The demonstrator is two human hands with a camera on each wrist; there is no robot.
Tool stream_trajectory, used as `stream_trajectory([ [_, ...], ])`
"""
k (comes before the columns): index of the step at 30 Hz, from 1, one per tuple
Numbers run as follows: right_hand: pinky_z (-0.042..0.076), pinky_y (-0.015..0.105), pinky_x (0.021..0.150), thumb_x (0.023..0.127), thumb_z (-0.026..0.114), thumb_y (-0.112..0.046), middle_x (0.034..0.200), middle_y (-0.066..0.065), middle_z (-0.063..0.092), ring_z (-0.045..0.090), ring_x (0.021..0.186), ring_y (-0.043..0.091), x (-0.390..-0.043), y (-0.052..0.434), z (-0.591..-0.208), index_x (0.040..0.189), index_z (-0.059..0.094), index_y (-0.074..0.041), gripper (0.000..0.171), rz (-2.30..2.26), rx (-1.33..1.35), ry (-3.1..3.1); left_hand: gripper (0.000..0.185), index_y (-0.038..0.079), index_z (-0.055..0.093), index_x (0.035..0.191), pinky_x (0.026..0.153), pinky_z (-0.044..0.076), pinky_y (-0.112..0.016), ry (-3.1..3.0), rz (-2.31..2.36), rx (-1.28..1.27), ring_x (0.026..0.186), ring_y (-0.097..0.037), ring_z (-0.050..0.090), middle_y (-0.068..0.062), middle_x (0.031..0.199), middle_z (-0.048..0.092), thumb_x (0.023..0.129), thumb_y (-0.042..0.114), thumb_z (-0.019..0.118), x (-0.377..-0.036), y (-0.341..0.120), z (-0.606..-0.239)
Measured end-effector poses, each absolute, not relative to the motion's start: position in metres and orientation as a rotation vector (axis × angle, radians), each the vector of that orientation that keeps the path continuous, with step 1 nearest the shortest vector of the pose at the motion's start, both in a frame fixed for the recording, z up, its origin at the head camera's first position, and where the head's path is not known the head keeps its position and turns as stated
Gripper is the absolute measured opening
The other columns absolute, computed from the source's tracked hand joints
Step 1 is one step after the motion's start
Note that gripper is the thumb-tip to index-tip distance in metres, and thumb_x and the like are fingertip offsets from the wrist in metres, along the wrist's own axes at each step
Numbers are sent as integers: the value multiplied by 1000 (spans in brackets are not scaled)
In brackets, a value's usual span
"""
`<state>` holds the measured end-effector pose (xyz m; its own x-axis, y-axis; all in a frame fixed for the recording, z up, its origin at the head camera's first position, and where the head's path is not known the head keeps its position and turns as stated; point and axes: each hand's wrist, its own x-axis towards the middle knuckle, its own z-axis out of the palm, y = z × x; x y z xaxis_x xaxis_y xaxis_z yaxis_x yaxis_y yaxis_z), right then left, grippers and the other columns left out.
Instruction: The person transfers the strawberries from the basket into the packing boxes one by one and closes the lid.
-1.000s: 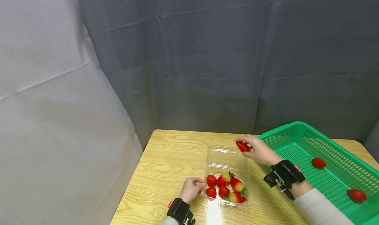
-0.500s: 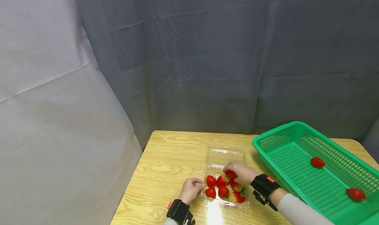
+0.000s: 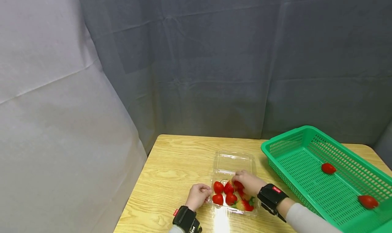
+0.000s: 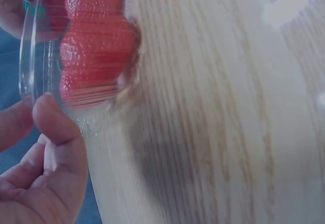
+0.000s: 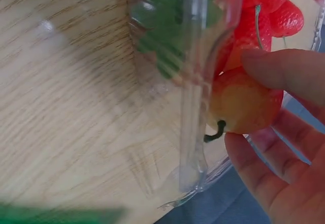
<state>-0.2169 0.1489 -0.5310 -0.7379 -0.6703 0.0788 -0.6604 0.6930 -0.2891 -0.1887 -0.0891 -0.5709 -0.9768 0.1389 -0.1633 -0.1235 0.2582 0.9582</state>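
Observation:
A clear plastic clamshell box (image 3: 234,161) lies with its lid folded back, several red and yellow-tinged strawberries (image 3: 218,187) in its near half. My left hand (image 3: 197,197) pinches the box's left rim between thumb and finger; in the left wrist view the fingertips are right at the rim. Inside the far right corner of the box, my right hand (image 3: 248,182) holds a strawberry. Seen by the right wrist camera, this strawberry (image 5: 246,102) is orange-red with a short green stem, thumb on top and fingers below. It sits against the other strawberries, just inside the clear wall.
To the right stands a green perforated basket (image 3: 301,173), with one strawberry (image 3: 328,168) towards its back and another strawberry (image 3: 368,202) nearer the front. The wooden table (image 3: 171,165) ends at a grey curtain (image 3: 208,73) behind; a pale cloth (image 3: 61,124) hangs at left.
My right hand has carried the strawberry from beside the lid, near the basket, left and down into the box among the others. My left hand has stayed at the rim.

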Motion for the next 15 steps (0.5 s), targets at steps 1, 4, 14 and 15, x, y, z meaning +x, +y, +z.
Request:
stream_trajectory([
  [1, 51, 38, 73, 58, 71, 14, 85, 0, 54, 51, 81, 21, -218, 149, -532, 93, 65, -8, 42, -455, -1115, 2868, 7, -6, 63, 85, 43, 44, -18, 2314, 1795, 18, 48, -7, 50, -2, 61, 55, 82, 0, 64, -189, -89, -571],
  [4, 51, 37, 74, 60, 72, 13, 85, 0, 54, 50, 81, 20, -220, 148, -535, 93, 65, -9, 40, -422, -1097, 2883, 7, -7, 63, 85, 43, 44, -18, 2311, 1802, 23, 48, -7, 50, -2, 60, 55, 82, 0, 63, -189, -89, -571],
  [14, 49, 45, 83, 75, 72, -6, 110, 16, 56, 55, 101, 34, -223, 177, -492, 114, 59, -1, 41, -660, -974, 2884, 7, -8, 63, 86, 42, 44, -18, 2309, 1803, 14, 47, -7, 49, -1, 59, 54, 82, -1, 62, -189, -89, -573],
  [15, 47, 47, 85, 77, 70, -7, 114, 19, 55, 53, 105, 36, -226, 188, -482, 117, 57, 0, 43, -703, -914, 2922, 7, -7, 63, 85, 42, 43, -17, 2311, 1803, 12, 47, -7, 49, -1, 59, 54, 82, -1, 62, -189, -89, -573],
])
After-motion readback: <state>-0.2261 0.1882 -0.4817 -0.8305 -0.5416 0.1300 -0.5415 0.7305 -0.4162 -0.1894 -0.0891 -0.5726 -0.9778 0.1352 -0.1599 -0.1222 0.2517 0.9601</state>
